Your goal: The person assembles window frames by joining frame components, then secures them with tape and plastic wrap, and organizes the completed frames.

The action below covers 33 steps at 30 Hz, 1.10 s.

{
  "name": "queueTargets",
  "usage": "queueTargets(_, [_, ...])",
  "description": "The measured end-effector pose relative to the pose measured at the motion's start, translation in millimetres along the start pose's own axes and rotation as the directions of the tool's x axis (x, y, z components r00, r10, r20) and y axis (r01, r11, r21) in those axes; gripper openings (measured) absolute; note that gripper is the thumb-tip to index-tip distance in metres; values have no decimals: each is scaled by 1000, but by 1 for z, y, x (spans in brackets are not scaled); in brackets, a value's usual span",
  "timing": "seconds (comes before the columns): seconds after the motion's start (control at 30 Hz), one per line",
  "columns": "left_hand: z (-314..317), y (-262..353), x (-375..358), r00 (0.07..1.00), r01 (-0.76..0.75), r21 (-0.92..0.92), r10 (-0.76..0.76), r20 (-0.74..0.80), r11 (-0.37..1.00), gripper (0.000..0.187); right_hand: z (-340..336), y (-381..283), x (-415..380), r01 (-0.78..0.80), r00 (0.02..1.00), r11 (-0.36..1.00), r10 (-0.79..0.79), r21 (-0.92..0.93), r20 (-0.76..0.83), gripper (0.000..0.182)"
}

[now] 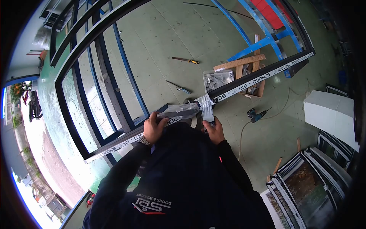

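My left hand (153, 128), a metal watch at its wrist, is closed around one end of a long dark piece in a clear plastic bag (178, 111). The bag lies along the near bar of a black window frame (244, 86), which carries printed protective tape. My right hand (214, 130) pinches the lower end of a white printed label strip (206, 107) at the bag's other end. Something dark shows by the right thumb, too small to make out. The frame spans left to right in front of my body.
On the floor lie a yellow-handled file (187, 60), a screwdriver (179, 87) and a cordless drill (259, 114). A clear plastic box (219, 79) of parts stands beside a wooden crate (261, 88). Blue metal stands (272, 40) support the frame. Glazed frames (309, 187) lean at lower right.
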<state>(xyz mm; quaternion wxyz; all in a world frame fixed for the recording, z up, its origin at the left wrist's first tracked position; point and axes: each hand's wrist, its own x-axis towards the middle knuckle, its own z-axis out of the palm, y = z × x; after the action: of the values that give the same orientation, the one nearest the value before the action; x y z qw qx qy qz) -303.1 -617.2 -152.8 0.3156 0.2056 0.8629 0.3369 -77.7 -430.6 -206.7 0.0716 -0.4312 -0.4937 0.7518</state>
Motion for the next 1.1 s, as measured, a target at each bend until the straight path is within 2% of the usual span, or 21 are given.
queueTargets(0.1, [4,10,11,999,47,-38,-46,29,998,34,0,4,6,19,1000,999,-19,-44,20,33])
queueTargets(0.23, [33,12,41,1000,17,-349,-9,23,937,31,6,0,8,-16,1000,999,17,-51,23,30])
queueTargets(0.27, [42,15,48,999,-26,-413,39,23,910,29,7,0,8,-37,999,996,38,-77,12,30])
queueTargets(0.33, [50,29,55,997,15,-535,27,70,845,28,9,-2,8,-78,997,989,77,-126,-15,30])
queueTargets(0.4, [52,39,62,989,58,-605,35,141,794,28,12,-12,7,-46,999,982,48,-184,4,36])
queueTargets(0.43, [53,39,68,984,65,-588,48,174,806,28,14,-17,7,-31,999,977,35,-211,16,38])
queueTargets(0.53, [52,39,77,958,90,-562,83,275,822,28,9,19,24,148,983,926,-176,-348,-49,46])
queueTargets(0.6, [42,46,78,937,112,-579,108,332,808,28,4,35,39,67,997,925,-77,-373,-11,48])
queueTargets(0.7, [43,30,83,887,369,-650,-43,460,664,28,-8,39,58,-28,993,886,78,-462,91,52])
queueTargets(0.73, [47,27,91,868,380,-556,-78,490,740,28,-11,35,66,-51,983,862,133,-505,129,53])
queueTargets(0.8, [55,18,112,829,398,-346,-172,533,850,30,-14,72,95,147,983,790,-50,-596,176,58])
queueTargets(0.83, [63,10,125,879,105,-154,-20,477,983,28,-7,65,105,244,967,736,-139,-632,211,61])
queueTargets(0.87, [73,2,139,880,-194,68,143,453,979,27,-4,56,112,246,955,662,-41,-708,293,72])
queueTargets(0.9, [85,-14,153,834,-457,291,292,468,840,26,-6,81,128,367,929,479,-154,-798,335,74])
queueTargets(0.93, [108,-51,172,687,-702,200,577,442,683,25,-12,132,152,459,881,266,-257,-848,396,77])
queueTargets(0.97, [105,-38,169,745,-474,60,364,559,878,24,-14,160,168,513,814,39,-341,-858,471,80])
queueTargets(1.0, [102,-24,165,755,-121,-30,112,646,992,23,-8,142,175,486,874,93,-76,-869,480,77])
queueTargets(1.03, [98,-9,161,716,210,-31,-132,686,977,22,-2,112,174,472,882,158,-97,-867,462,71])
queueTargets(1.07, [110,-29,168,719,83,-78,-5,695,994,23,4,73,168,449,893,223,-115,-865,434,66])
queueTargets(1.1, [120,-44,171,697,275,-284,13,717,918,24,6,54,167,421,907,284,-131,-861,400,61])
